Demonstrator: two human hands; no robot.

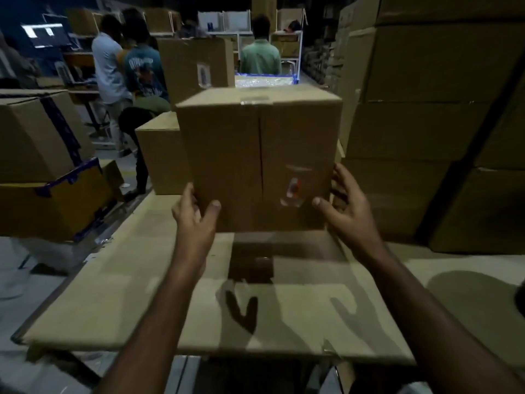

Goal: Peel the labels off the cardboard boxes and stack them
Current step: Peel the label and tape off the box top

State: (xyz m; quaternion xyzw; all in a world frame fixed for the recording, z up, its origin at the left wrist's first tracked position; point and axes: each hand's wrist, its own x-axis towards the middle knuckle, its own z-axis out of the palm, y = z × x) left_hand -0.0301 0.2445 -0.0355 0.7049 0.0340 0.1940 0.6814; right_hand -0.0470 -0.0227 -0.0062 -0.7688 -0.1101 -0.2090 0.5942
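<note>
a flat cardboard sheet [199, 317] covers the worktop nearest the camera, and a box [255, 155] is held over its far part. the left hand [193, 214] grips the box's lower left corner, thumb on the front; the right hand [345, 203] clasps the lower right edge, fingers [339, 177] curled round the side. a torn label [294, 186] sits low on the front, and more boxes [426, 123] are stacked at right.

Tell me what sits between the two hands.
In the head view, the brown cardboard box fills the gap: left hand on its left lower corner, right hand on its right, with torn label residue on the facing side.
</note>
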